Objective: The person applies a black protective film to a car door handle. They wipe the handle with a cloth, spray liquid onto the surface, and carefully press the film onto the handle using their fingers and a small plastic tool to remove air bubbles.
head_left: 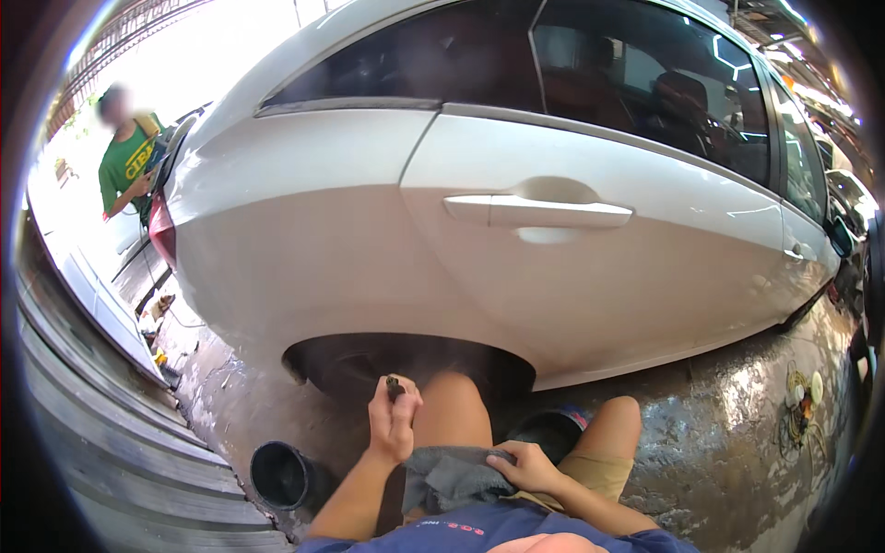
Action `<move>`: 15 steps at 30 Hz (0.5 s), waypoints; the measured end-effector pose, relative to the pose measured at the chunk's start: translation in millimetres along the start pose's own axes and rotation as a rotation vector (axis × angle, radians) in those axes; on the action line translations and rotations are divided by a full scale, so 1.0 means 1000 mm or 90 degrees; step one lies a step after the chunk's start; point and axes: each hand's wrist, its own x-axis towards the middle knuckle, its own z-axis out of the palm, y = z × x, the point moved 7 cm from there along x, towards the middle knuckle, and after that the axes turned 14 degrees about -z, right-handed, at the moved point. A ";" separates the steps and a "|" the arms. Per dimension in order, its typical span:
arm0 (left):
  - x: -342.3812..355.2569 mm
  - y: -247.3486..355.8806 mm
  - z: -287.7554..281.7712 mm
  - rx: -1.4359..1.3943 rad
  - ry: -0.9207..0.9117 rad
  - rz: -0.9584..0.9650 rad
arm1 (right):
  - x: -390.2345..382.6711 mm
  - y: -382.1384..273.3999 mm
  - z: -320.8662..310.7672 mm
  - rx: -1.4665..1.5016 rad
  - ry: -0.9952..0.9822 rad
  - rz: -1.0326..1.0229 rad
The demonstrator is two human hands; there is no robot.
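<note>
My left hand (pixel 392 426) is closed around a dark, handle-like object (pixel 395 387); only its end shows above the fist, so its kind is hidden. It is held in front of the rear wheel arch of a white car (pixel 599 276). A grey cloth (pixel 452 479) lies across my lap. My right hand (pixel 530 466) grips the cloth's right edge, thumb on top. The dark rear wheel (pixel 359 364) sits in shadow just beyond my left fist and knee.
One black bucket (pixel 279 476) stands left of my legs, another (pixel 550 433) between my knees. A ribbed metal shutter (pixel 120 442) runs along the left. A person in a green shirt (pixel 134 166) stands at the car's rear. Coiled cord (pixel 800 410) lies on the wet floor at right.
</note>
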 end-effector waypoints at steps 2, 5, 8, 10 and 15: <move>0.016 0.040 0.040 0.394 -0.119 0.163 | -0.010 -0.029 -0.027 -0.033 0.150 -0.265; 0.046 0.071 0.078 0.491 -0.191 0.338 | -0.020 -0.084 -0.066 0.097 0.258 -0.339; 0.070 0.122 0.148 0.589 -0.192 0.602 | -0.030 -0.070 -0.121 0.262 0.444 -0.300; 0.085 0.154 0.191 0.680 -0.178 0.710 | -0.031 -0.094 -0.150 0.359 0.526 -0.267; 0.138 0.162 0.294 0.923 -0.326 0.522 | -0.025 -0.118 -0.181 0.481 0.496 -0.308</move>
